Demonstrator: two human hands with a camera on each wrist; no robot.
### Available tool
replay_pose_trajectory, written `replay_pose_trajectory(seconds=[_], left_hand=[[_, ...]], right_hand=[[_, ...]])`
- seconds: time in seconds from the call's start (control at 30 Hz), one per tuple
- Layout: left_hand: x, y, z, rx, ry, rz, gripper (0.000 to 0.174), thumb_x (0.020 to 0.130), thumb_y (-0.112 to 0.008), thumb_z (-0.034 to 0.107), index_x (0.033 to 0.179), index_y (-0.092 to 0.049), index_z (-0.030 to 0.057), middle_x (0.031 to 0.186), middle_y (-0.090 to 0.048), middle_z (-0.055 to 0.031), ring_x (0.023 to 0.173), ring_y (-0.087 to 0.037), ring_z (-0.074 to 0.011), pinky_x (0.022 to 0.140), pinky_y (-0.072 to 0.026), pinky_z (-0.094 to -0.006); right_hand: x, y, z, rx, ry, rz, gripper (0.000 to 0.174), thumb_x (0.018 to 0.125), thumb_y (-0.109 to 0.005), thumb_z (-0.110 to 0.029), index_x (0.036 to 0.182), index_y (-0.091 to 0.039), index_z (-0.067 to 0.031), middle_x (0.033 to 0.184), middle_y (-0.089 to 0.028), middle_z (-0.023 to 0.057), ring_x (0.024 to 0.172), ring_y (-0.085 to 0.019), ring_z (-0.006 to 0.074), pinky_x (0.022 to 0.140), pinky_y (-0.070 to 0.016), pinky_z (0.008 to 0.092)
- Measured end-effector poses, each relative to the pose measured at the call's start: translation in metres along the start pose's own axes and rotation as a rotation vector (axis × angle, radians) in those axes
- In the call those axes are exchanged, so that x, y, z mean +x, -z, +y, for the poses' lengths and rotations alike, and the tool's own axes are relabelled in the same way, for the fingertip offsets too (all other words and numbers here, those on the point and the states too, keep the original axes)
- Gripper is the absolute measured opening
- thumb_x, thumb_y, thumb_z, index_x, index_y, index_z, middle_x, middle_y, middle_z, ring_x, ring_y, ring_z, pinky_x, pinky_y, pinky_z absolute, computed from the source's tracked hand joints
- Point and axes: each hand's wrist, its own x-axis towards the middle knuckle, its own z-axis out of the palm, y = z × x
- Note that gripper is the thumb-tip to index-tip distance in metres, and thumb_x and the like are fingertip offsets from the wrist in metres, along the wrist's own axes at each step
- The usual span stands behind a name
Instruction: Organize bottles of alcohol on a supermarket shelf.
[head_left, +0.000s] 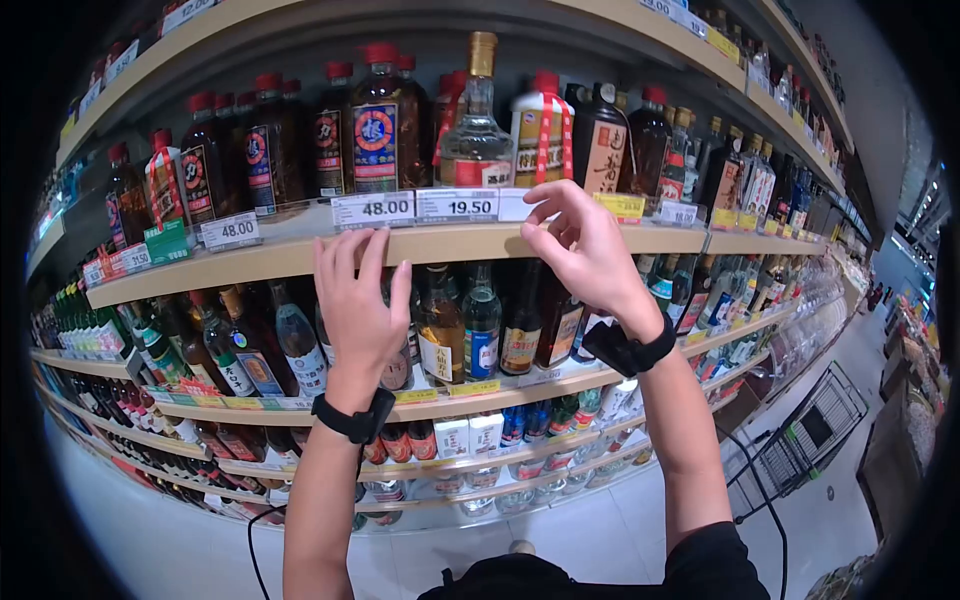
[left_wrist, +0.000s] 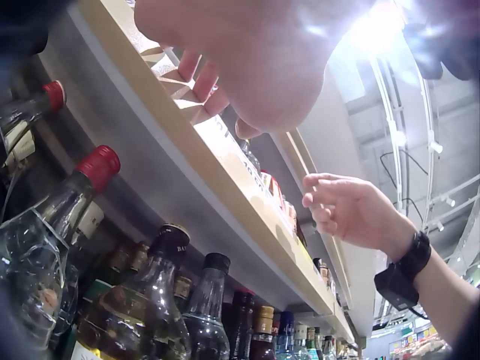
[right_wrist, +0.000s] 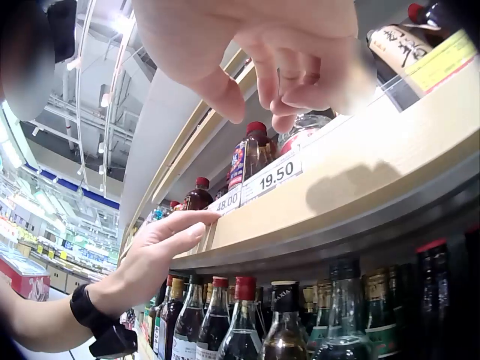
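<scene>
Head view shows the left hand [head_left: 360, 305] and right hand [head_left: 590, 252] apart, the left's nearly straight fingers touching the shelf edge [head_left: 450, 244] below the 48.00 label [head_left: 373, 209], the right's loosely bent, thumb parted; whether those touch the edge, I cannot tell. Beside it sits the 19.50 label [head_left: 458, 206]. Both labels' long axes run along the edge, printed faces outward; a gold-capped bottle [head_left: 478, 130] stands upright behind.
</scene>
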Motion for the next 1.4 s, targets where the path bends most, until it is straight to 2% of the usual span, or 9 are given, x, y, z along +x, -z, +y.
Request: replay_pose_trajectory(seconds=[0.27, 0.43, 0.53, 0.57, 0.67, 0.8, 0.83, 0.97, 1.4], left_hand=[[0.001, -0.015, -0.008, -0.069, 0.039, 0.137, 0.029, 0.088, -0.069, 0.018, 0.115, -0.066, 0.0073, 0.116, -0.060, -0.0112, 0.116, -0.053, -0.0334, 0.116, -0.0317, -0.0536], [0.002, -0.016, -0.006, -0.089, 0.065, 0.154, 0.028, 0.089, -0.069, 0.019, 0.114, -0.066, 0.0076, 0.115, -0.060, -0.0099, 0.116, -0.053, -0.0325, 0.116, -0.0321, -0.0533], [0.001, -0.016, -0.009, -0.090, 0.057, 0.139, 0.028, 0.090, -0.068, 0.019, 0.115, -0.066, 0.0078, 0.115, -0.060, -0.0098, 0.117, -0.053, -0.0323, 0.116, -0.0321, -0.0530], [0.000, -0.016, -0.009, -0.090, 0.055, 0.139, 0.027, 0.090, -0.068, 0.018, 0.115, -0.066, 0.0073, 0.116, -0.060, -0.0097, 0.117, -0.053, -0.0322, 0.116, -0.0319, -0.0527], [0.001, -0.015, -0.007, -0.093, 0.054, 0.137, 0.027, 0.090, -0.067, 0.017, 0.115, -0.066, 0.0067, 0.116, -0.060, -0.0100, 0.117, -0.053, -0.0319, 0.116, -0.0318, -0.0529], [0.002, -0.014, -0.005, -0.058, 0.040, 0.133, 0.030, 0.089, -0.068, 0.016, 0.117, -0.064, 0.0061, 0.115, -0.059, -0.0106, 0.117, -0.052, -0.0319, 0.117, -0.0314, -0.0536], [0.001, -0.014, -0.005, -0.058, 0.035, 0.133, 0.031, 0.088, -0.068, 0.016, 0.117, -0.064, 0.0060, 0.115, -0.059, -0.0107, 0.117, -0.052, -0.0319, 0.117, -0.0314, -0.0537], [0.000, -0.015, -0.006, -0.060, 0.034, 0.128, 0.032, 0.087, -0.069, 0.016, 0.117, -0.063, 0.0060, 0.115, -0.059, -0.0108, 0.118, -0.052, -0.0316, 0.117, -0.0309, -0.0536], [0.000, -0.016, -0.008, -0.061, 0.010, 0.138, 0.037, 0.084, -0.072, 0.016, 0.118, -0.061, 0.0064, 0.116, -0.057, -0.0114, 0.119, -0.051, -0.0322, 0.118, -0.0305, -0.0537]], right_hand=[[0.061, -0.008, -0.007, -0.022, 0.125, 0.191, 0.043, 0.089, -0.074, -0.018, 0.125, -0.061, 0.0007, 0.104, -0.070, 0.0110, 0.081, -0.067, 0.0142, 0.072, -0.0551, 0.0300], [0.114, -0.009, -0.026, -0.334, 0.029, 0.244, 0.069, 0.084, -0.076, -0.030, 0.136, -0.052, 0.0085, 0.124, -0.066, 0.0254, 0.098, -0.072, 0.0253, 0.081, -0.0581, 0.0376], [0.155, -0.021, -0.021, -0.362, -0.036, 0.242, 0.070, 0.083, -0.076, -0.030, 0.132, -0.052, 0.0125, 0.107, -0.071, 0.0245, 0.089, -0.073, 0.0247, 0.077, -0.0580, 0.0390], [0.159, -0.023, -0.030, -0.335, -0.207, 0.143, 0.050, 0.082, -0.075, -0.027, 0.108, -0.063, 0.0142, 0.080, -0.073, 0.0194, 0.072, -0.073, 0.0249, 0.069, -0.0573, 0.0388], [0.170, -0.036, -0.029, -0.282, -0.241, -0.003, 0.037, 0.082, -0.073, -0.024, 0.062, -0.065, 0.0067, 0.061, -0.067, 0.0153, 0.055, -0.068, 0.0250, 0.062, -0.0558, 0.0369], [0.173, -0.046, -0.013, -0.490, -0.121, 0.176, 0.035, 0.086, -0.076, -0.026, 0.084, -0.066, 0.0067, 0.077, -0.071, 0.0153, 0.070, -0.069, 0.0268, 0.067, -0.0527, 0.0399], [0.175, -0.040, -0.013, -0.482, -0.174, 0.091, 0.036, 0.087, -0.078, -0.027, 0.097, -0.068, 0.0059, 0.092, -0.073, 0.0180, 0.090, -0.071, 0.0270, 0.082, -0.0532, 0.0391], [0.167, -0.037, -0.010, -0.317, -0.085, 0.125, 0.057, 0.083, -0.080, -0.032, 0.116, -0.057, 0.0089, 0.112, -0.069, 0.0252, 0.109, -0.068, 0.0343, 0.093, -0.0522, 0.0409], [0.157, -0.022, -0.024, -0.148, 0.110, 0.202, 0.043, 0.088, -0.077, -0.029, 0.114, -0.061, 0.0020, 0.106, -0.071, 0.0151, 0.102, -0.068, 0.0261, 0.092, -0.0510, 0.0378]])
